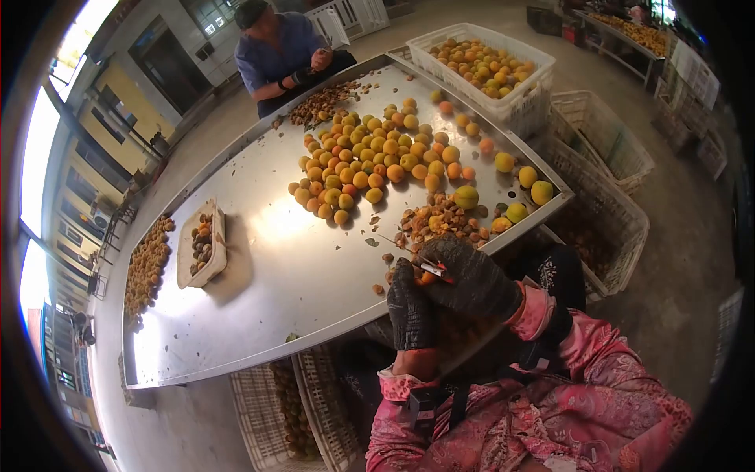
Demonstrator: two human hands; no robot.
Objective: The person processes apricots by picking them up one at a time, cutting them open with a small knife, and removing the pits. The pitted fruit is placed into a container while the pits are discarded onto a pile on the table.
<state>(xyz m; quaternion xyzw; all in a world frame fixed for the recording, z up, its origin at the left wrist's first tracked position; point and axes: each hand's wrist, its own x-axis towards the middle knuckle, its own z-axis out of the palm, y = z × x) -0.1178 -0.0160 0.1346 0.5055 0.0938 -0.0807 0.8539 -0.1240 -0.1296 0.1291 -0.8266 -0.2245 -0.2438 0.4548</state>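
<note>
Both my hands wear dark knitted gloves and meet at the table's near edge. My left hand (410, 308) is closed around an orange apricot (427, 278), mostly hidden between the gloves. My right hand (476, 277) grips a small knife (431, 267), its thin blade pointing up and left over the table; the handle is largely covered by the fingers. Just beyond my hands lies a heap of apricot pits and split pieces (440, 220). Farther off, a large pile of whole apricots (373, 153) spreads across the metal table (275, 287).
A white tray (223, 263) with dark pieces stands on the left, beside a strip of pits (148, 263). Across the table sits a person (277, 55). A crate (515, 106) of apricots stands at the far right; more crates (625, 267) are on the floor.
</note>
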